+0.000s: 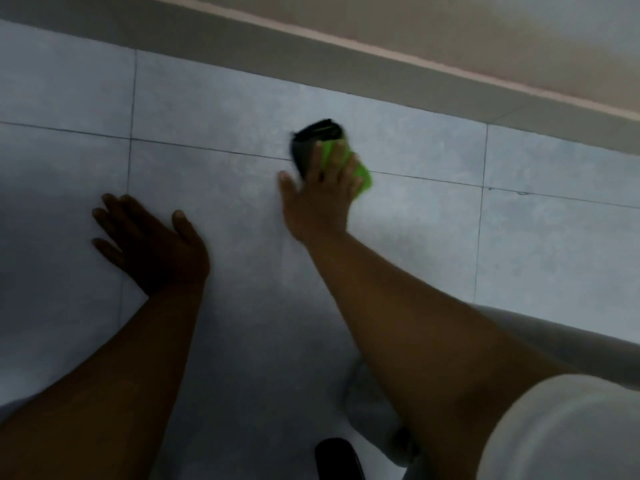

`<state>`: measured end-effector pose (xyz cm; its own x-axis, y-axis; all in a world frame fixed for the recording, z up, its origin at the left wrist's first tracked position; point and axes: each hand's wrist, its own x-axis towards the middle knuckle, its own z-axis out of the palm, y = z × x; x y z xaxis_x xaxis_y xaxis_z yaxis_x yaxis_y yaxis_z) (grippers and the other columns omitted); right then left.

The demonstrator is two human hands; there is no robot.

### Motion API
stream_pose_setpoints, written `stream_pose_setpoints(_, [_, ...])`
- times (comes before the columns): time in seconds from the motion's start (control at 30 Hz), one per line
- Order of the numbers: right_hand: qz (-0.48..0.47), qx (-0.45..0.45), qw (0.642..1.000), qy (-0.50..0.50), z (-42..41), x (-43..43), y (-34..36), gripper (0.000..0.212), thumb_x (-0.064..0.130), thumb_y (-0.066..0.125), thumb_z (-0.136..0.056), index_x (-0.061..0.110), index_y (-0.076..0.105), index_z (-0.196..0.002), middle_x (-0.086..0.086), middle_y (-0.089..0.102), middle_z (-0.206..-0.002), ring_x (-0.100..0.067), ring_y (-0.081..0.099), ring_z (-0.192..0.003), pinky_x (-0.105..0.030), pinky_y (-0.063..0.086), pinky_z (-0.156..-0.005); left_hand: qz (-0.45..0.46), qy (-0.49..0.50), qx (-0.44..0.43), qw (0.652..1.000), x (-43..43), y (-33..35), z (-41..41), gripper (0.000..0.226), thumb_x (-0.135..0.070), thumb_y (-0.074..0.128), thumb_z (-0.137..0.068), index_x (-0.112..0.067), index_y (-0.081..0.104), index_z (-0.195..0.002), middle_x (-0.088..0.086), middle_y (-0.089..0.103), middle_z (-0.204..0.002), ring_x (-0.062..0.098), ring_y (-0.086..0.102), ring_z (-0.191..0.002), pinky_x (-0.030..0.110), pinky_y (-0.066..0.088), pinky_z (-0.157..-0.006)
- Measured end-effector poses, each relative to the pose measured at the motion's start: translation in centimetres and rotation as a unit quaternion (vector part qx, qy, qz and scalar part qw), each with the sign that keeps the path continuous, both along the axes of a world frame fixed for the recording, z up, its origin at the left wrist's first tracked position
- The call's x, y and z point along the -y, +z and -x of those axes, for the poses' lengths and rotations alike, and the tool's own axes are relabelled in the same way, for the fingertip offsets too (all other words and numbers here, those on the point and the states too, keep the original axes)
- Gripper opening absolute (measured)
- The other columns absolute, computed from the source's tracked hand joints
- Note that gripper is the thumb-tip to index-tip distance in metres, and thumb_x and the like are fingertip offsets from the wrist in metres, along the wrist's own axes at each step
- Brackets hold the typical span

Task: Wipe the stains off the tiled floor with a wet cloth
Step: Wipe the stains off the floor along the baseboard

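My right hand (320,199) presses down on a cloth (360,171) that is bright green on one side and dark grey-black on the other. The cloth lies on the grey tiled floor (214,109), across a grout line near the middle of the view. Fingers cover the cloth's middle; its dark part sticks out beyond the fingertips. My left hand (152,244) rests flat on the floor at the left, fingers spread, holding nothing. A small dark mark (521,193) shows on the grout line to the right.
A wall with a grey skirting strip (381,74) runs across the top, close behind the cloth. A dark rounded object (337,459) sits at the bottom edge. My light-coloured clothing (561,427) fills the bottom right corner.
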<state>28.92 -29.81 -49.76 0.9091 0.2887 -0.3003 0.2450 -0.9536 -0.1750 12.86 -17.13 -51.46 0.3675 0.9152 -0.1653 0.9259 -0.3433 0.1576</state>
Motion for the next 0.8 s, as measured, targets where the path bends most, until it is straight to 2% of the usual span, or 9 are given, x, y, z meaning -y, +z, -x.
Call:
stream_pose_setpoints(0.1, [-0.056,-0.013,0.971,0.231,2.4,-0.7,0.0,0.07,0.055,0.036,-0.096,0.021,0.019,-0.154,-0.01,0.009,-0.163,-0.036,-0.002,-0.149,-0.054,-0.004,-0.118,0.009,-0.004,-0.004,1.0,0.0,0.3,0.0,0.076,-0.051,0.025,-0.1,-0.005,0.007,-0.159,0.015,0.005,-0.168,0.034,0.004,-0.155,0.058,0.005,-0.124])
stream_pose_setpoints(0.17, [-0.08,0.023,0.951,0.296,0.1,2.3,-0.6,0.063,0.042,0.048,-0.095,0.017,0.032,-0.151,-0.013,0.026,-0.159,-0.038,0.015,-0.147,-0.054,0.006,-0.118,0.009,-0.006,-0.008,1.0,-0.1,0.3,0.0,0.076,-0.051,0.025,-0.1,-0.006,0.008,-0.159,0.014,0.005,-0.168,0.034,0.003,-0.155,0.057,0.005,-0.124])
stream_pose_setpoints(0.23, [-0.04,0.06,0.976,0.206,-2.9,6.2,-1.0,0.062,0.038,0.049,-0.094,0.013,0.035,-0.149,-0.018,0.034,-0.154,-0.042,0.027,-0.142,-0.055,0.016,-0.117,0.006,-0.004,-0.009,1.0,-0.1,0.4,0.0,0.076,-0.05,0.024,-0.1,-0.005,0.008,-0.159,0.014,0.006,-0.168,0.034,0.004,-0.155,0.058,0.006,-0.124])
stream_pose_setpoints(0.3, [0.055,0.072,0.995,0.052,-6.4,10.2,-0.3,0.065,0.049,0.034,-0.098,0.018,0.022,-0.153,-0.016,0.023,-0.159,-0.042,0.027,-0.141,-0.052,0.024,-0.113,0.005,-0.002,-0.011,1.0,-0.1,0.3,0.0,0.076,-0.049,0.024,-0.1,-0.004,0.009,-0.159,0.015,0.006,-0.167,0.034,0.004,-0.155,0.058,0.006,-0.124])
stream_pose_setpoints(0.4, [0.135,0.053,0.985,-0.096,-11.6,14.3,1.7,0.068,0.06,0.018,-0.097,0.023,0.015,-0.154,-0.015,0.02,-0.158,-0.044,0.038,-0.126,-0.052,0.032,-0.103,0.008,-0.004,-0.016,1.0,-0.1,0.4,-0.1,0.075,-0.048,0.024,-0.1,-0.003,0.009,-0.158,0.015,0.006,-0.167,0.034,0.005,-0.155,0.058,0.006,-0.124])
stream_pose_setpoints(0.43, [0.144,0.06,0.981,-0.112,-13.2,14.6,2.2,0.071,0.062,0.017,-0.095,0.021,0.017,-0.153,-0.019,0.023,-0.156,-0.045,0.038,-0.125,-0.053,0.031,-0.104,0.009,-0.003,-0.017,1.0,-0.2,0.4,-0.1,0.074,-0.048,0.024,-0.1,-0.003,0.01,-0.158,0.016,0.006,-0.167,0.034,0.005,-0.155,0.058,0.006,-0.124])
stream_pose_setpoints(0.5, [0.153,0.068,0.978,-0.124,-14.5,14.1,1.9,0.079,0.067,0.016,-0.092,0.015,0.018,-0.152,-0.026,0.023,-0.154,-0.046,0.029,-0.135,-0.056,0.022,-0.111,0.006,-0.004,-0.019,1.0,-0.2,0.3,-0.2,0.074,-0.047,0.025,-0.1,-0.002,0.012,-0.158,0.016,0.008,-0.167,0.035,0.006,-0.155,0.058,0.006,-0.123])
stream_pose_setpoints(0.6, [0.108,0.053,0.979,-0.167,-12.9,10.7,0.9,0.088,0.067,0.017,-0.092,0.006,0.008,-0.154,-0.027,0.003,-0.159,-0.04,-0.001,-0.148,-0.052,0.003,-0.12,0.006,-0.007,-0.015,1.0,-0.2,0.2,-0.2,0.074,-0.047,0.026,-0.101,-0.002,0.014,-0.158,0.017,0.009,-0.167,0.036,0.007,-0.155,0.059,0.006,-0.123])
stream_pose_setpoints(0.8, [0.027,0.056,0.997,-0.054,-6.7,-4.2,0.2,0.087,0.064,0.022,-0.093,0.003,0.008,-0.154,-0.017,0.0,-0.162,-0.033,-0.001,-0.15,-0.048,0.005,-0.121,0.01,-0.007,-0.013,1.0,-0.3,0.1,-0.2,0.074,-0.046,0.028,-0.1,-0.002,0.015,-0.158,0.018,0.011,-0.166,0.037,0.008,-0.154,0.06,0.008,-0.123])
